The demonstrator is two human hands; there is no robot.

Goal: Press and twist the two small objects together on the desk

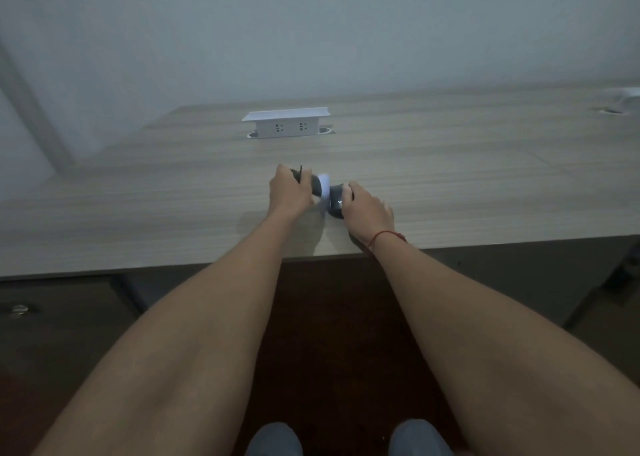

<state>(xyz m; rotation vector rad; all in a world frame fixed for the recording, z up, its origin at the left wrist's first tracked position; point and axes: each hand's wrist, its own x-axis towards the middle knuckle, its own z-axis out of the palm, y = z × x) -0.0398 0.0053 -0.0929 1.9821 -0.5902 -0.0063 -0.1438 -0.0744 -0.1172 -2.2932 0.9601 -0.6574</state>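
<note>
My left hand (pixel 289 192) grips a dark rounded object with a pale, white end (pixel 320 187) and a thin black strand sticking up by the fingers. My right hand (pixel 367 209) grips a second black piece (pixel 336 201) with small white lettering on it. The two pieces sit close together just above the wooden desk (pixel 450 185), near its front edge. A red string is tied round my right wrist. Motion blur hides what the object is.
A white pop-up socket box (pixel 286 124) with two outlets stands at the back of the desk. A cable hole (pixel 611 110) and a white thing lie at the far right. A drawer unit (pixel 52 317) sits under the desk at left. My knees show at the bottom.
</note>
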